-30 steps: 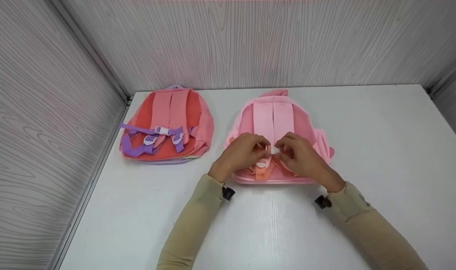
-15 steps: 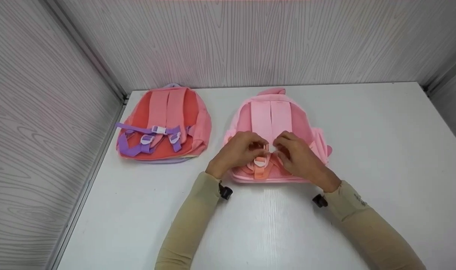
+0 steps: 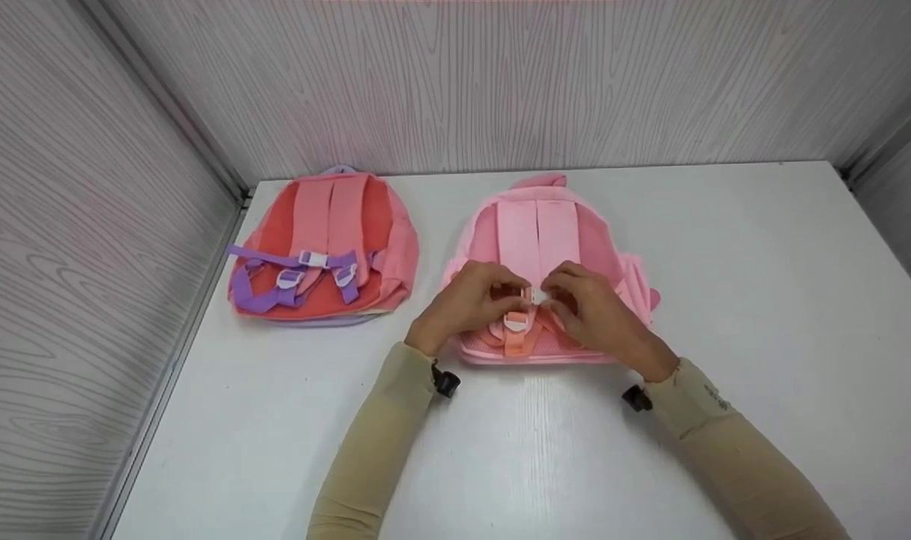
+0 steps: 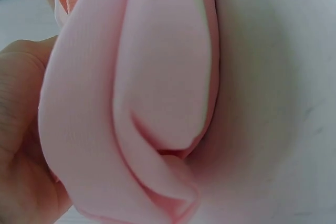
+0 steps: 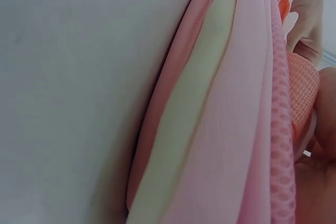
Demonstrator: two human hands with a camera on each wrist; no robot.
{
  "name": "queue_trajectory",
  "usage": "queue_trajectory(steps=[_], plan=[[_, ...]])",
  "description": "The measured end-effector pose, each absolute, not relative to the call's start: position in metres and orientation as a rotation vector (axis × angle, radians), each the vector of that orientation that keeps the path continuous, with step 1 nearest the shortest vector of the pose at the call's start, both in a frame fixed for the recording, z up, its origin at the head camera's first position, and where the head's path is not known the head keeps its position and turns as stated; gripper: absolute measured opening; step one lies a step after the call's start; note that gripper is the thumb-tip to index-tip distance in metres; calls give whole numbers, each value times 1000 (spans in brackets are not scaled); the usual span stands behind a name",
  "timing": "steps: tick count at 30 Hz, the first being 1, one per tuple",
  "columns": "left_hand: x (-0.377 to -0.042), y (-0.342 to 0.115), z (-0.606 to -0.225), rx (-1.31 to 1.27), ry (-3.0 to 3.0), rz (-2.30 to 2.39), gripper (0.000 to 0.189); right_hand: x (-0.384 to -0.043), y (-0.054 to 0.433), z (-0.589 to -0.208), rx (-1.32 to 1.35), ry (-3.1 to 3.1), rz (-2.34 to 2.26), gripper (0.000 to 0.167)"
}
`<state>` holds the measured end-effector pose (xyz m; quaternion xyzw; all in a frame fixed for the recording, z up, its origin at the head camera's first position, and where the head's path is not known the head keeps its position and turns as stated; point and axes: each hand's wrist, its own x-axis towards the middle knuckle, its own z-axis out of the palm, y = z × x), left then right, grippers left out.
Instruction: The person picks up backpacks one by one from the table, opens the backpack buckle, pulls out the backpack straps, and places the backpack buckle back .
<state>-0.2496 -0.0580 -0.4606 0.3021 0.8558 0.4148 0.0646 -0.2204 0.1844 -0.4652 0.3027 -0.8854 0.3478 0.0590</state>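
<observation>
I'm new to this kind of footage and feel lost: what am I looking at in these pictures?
No machine here: these are a person's left hand and right hand, both bare. The wide picture comes from a camera on the person's head; the two close-ups from the black wrist cameras. On the white table lie a red backpack with purple webbing and, to its right, a pink backpack, both straps up. The hands pinch what looks like a small white clip on the pink one.

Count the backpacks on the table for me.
2: a pink backpack under the left hand and right hand, and a coral backpack to its left. None appear hidden.
</observation>
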Motion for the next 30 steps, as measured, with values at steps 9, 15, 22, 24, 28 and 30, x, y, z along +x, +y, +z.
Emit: queue_trajectory(steps=[9,15,22,24,28,30], plan=[[-250,-57,-467,908,2580,1252,27,-219,189,-467,899,-2711,1102,19],[-250,-60,-465,903,2590,1260,27,-220,190,-465,911,-2696,1090,20],[-248,-63,-462,870,2601,1235,29,-220,191,-462,920,-2707,1085,20],[-249,-63,-461,871,2601,1236,29,-221,191,-461,923,-2708,1077,20],[-251,-62,-459,868,2599,1242,28,-222,192,-458,921,-2706,1072,20],[-251,-63,-459,883,2595,1247,27,-222,191,-458,928,-2701,1078,19]])
